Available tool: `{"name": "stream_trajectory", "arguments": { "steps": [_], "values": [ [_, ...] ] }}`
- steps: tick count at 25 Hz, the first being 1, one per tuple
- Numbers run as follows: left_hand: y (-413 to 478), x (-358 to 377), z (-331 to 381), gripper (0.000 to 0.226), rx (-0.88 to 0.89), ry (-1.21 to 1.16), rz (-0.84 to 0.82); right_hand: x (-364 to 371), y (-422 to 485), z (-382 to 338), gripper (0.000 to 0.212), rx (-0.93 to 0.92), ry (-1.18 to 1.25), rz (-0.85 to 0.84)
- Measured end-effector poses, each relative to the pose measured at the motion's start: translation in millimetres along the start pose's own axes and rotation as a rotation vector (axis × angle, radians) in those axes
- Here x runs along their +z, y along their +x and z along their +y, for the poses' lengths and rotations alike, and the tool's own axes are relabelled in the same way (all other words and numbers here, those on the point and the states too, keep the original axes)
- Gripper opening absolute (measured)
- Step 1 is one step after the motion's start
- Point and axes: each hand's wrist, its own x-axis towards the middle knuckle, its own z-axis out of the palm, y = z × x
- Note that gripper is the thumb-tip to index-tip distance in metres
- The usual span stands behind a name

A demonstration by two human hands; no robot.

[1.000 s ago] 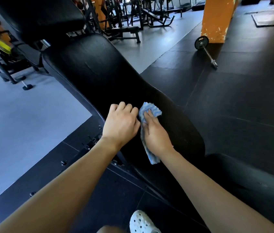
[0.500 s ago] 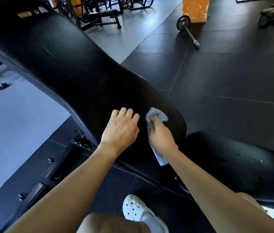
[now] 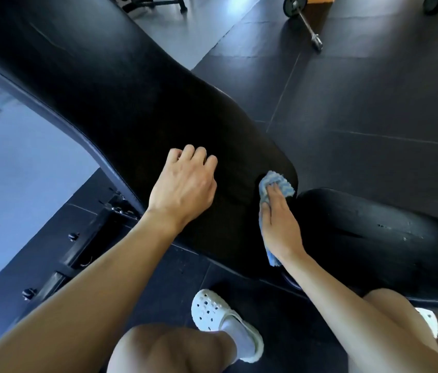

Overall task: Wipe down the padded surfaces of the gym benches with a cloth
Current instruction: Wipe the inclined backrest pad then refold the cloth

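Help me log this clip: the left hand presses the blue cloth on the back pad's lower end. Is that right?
Not quite. In the head view it is the right hand, not the left, that presses the blue cloth on the back pad's lower end. The left hand rests bare on the pad.

Single cam on my head, wide-angle, pitched forward and steeply down over the bench back pad (image 3: 131,103). It's close in: both forearms loom large from the bottom edge, my left hand (image 3: 184,185) and right hand (image 3: 279,222) land mid-frame on the pad, my knees and a white clog (image 3: 212,310) sit at the bottom, almost straight below the lens. Top edge reaches only the floor (image 3: 360,103) just past the bench and a barbell (image 3: 305,22) lying there
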Motion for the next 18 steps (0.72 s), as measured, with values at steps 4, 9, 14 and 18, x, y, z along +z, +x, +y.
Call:
{"name": "stream_trajectory", "arguments": {
  "steps": [4, 9, 14, 18],
  "values": [
    [2, -1, 1, 0.023, 0.006, 0.02, -0.019, 2, 3, -29, 0.053, -0.243, -0.015, -0.095],
    [1, -3, 2, 0.025, 0.006, 0.027, -0.033, 1, 8, 15, 0.053, -0.123, -0.098, 0.07],
    [2, -1, 2, 0.028, 0.007, 0.017, -0.03, 5, 9, 1, 0.056, 0.061, 0.124, 0.035],
    [2, 0, 2, 0.03, 0.025, 0.021, -0.027, 8, -8, -31, 0.056, -0.303, -0.019, -0.105]
  ]
}}
